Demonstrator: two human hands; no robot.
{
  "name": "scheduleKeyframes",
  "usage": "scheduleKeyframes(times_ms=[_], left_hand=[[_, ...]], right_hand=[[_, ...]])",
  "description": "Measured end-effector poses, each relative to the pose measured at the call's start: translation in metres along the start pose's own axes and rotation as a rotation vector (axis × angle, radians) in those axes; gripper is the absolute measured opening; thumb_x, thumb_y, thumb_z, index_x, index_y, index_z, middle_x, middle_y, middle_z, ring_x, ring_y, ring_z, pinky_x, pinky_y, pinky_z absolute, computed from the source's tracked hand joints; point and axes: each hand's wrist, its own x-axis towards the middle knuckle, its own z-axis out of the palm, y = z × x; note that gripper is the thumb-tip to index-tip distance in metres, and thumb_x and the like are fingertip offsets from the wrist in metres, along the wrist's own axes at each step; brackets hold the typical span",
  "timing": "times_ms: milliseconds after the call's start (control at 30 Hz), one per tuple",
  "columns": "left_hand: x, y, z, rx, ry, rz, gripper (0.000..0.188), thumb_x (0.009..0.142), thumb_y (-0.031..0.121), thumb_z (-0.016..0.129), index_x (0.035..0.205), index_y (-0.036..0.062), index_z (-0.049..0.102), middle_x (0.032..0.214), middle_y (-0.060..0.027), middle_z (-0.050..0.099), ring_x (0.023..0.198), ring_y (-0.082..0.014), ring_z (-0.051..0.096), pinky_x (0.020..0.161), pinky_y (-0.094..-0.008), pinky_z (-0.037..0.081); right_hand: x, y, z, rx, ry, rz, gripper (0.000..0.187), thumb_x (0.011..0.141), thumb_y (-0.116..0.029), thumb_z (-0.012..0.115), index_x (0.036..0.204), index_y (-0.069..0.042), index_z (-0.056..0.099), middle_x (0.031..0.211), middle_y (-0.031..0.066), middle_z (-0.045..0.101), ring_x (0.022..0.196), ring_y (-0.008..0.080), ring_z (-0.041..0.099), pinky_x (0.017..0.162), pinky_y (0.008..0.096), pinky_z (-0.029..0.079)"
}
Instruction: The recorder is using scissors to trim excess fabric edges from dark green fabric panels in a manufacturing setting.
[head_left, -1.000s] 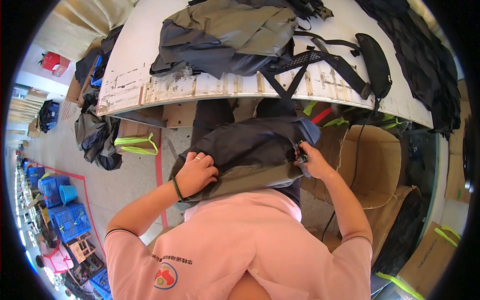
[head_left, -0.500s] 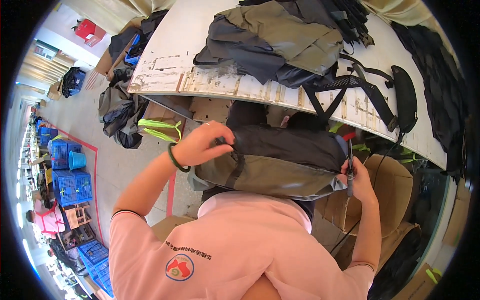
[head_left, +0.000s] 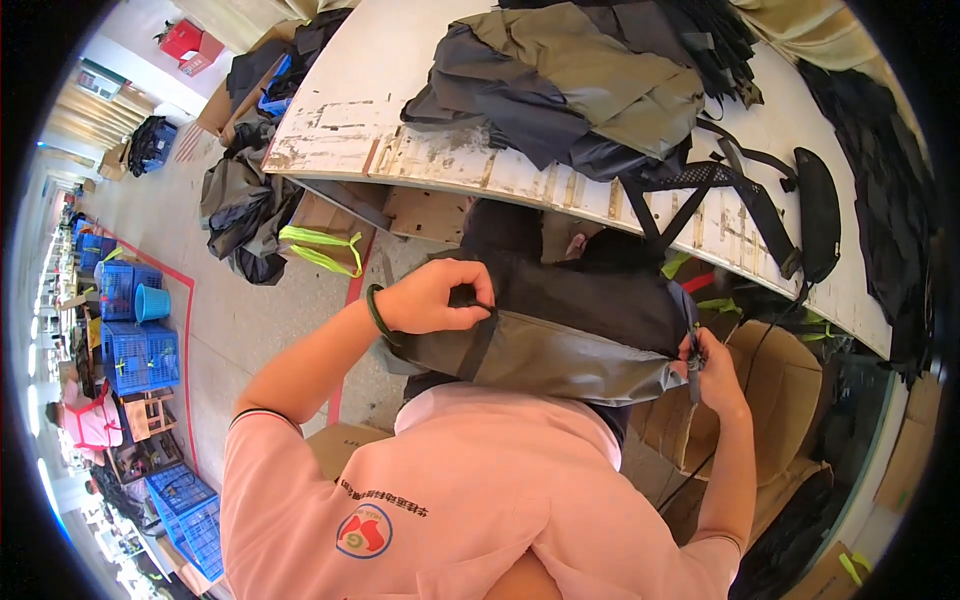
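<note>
Across my lap lies a sewn fabric bag (head_left: 580, 345), black on its far side and olive-grey on its near side, with a seam along its length. My left hand (head_left: 440, 297) is closed, thumb and forefinger pinching the bag at the seam near its left end. At the other end my right hand (head_left: 712, 370) is closed on the bag's right edge. A narrow dark item (head_left: 694, 365) shows upright by the right fingers; its kind is unclear.
A worn white table (head_left: 340, 120) stands ahead, bearing a heap of olive and black fabric pieces (head_left: 570, 80) and black padded straps (head_left: 818, 215). An open cardboard box (head_left: 770, 400) is at my right. Blue crates (head_left: 140, 355) line the far left, where another person (head_left: 90, 415) sits.
My left hand has moved slightly right and down, and its fingers now pinch the bag's seam. The right hand stays at the bag's right end. The whole view has shifted a little.
</note>
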Motion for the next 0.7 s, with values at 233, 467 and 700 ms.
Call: scheduleKeyframes(times_ms=[233, 467, 700], left_hand=[[0.001, 0.004, -0.007, -0.271, -0.045, -0.179, 0.013, 0.082, 0.003, 0.067, 0.092, 0.0019, 0.059, 0.089, 0.0011, 0.061, 0.083, -0.0055, 0.052, 0.077, -0.0219, 0.043], [-0.006, 0.004, -0.019, -0.134, 0.057, -0.205, 0.012, 0.085, 0.005, 0.065, 0.096, 0.0029, 0.062, 0.085, 0.0035, 0.060, 0.077, -0.0030, 0.052, 0.068, -0.0205, 0.045], [-0.005, -0.002, -0.035, -0.154, 0.169, -0.232, 0.010, 0.084, 0.002, 0.064, 0.093, 0.0026, 0.060, 0.084, 0.0058, 0.058, 0.075, -0.0005, 0.049, 0.067, -0.0172, 0.041]], right_hand=[[0.003, -0.009, -0.003, -0.057, -0.026, -0.030, 0.031, 0.071, 0.001, 0.076, 0.091, -0.005, 0.052, 0.078, 0.0001, 0.054, 0.073, 0.0095, 0.050, 0.067, 0.0238, 0.043], [0.006, -0.002, -0.009, 0.107, -0.110, -0.097, 0.025, 0.076, 0.002, 0.070, 0.091, -0.006, 0.052, 0.083, -0.0003, 0.055, 0.077, 0.0097, 0.051, 0.068, 0.0240, 0.044], [0.003, -0.013, -0.014, 0.214, -0.110, -0.043, 0.021, 0.079, 0.003, 0.066, 0.094, -0.004, 0.052, 0.083, 0.0005, 0.057, 0.075, 0.0071, 0.053, 0.068, 0.0220, 0.044]])
